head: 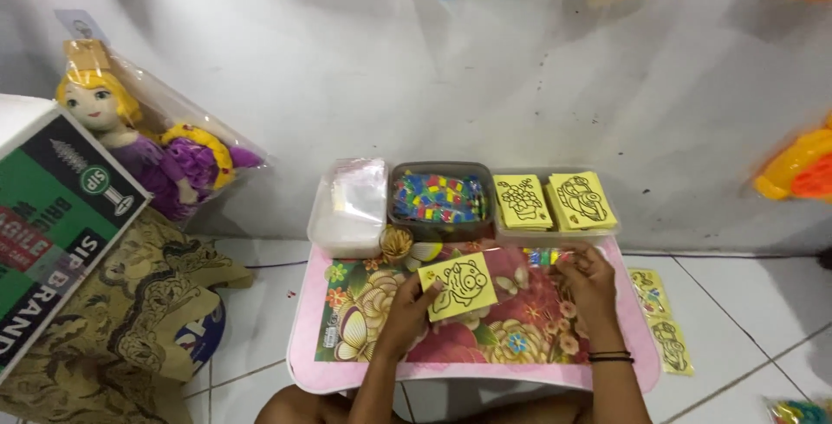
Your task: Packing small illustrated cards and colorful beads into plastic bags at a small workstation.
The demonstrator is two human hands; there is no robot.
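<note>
Two hands work over a small pink table (305,363) with a flowered top. Your left hand (407,311) pinches the lower left corner of a yellow card (458,285) bearing a black line drawing; the fingers are closed on the card, which stands tilted above the middle of the table. Your right hand (589,281) rests near the table's far right edge, its fingers curled around a small multicoloured packet (542,257); how tightly they close on it cannot be told. A dark band (610,356) circles the right wrist. Along the far edge of the table, against the wall, three containers sit in a row: a clear tub (349,207) holding clear bags on the left, a dark tray (440,199) filled with multicoloured packets in the middle, and a clear tray (555,235) holding two stacks of yellow cards (555,201) on the right. A small gold ornament (397,242) lies just in front of the tub. On the tiled floor to the right of the table lie two packed cards (663,320). To the left, a wrapped doll (152,147) leans against the wall, above a green box (52,216) and a patterned cloth (130,311).
</note>
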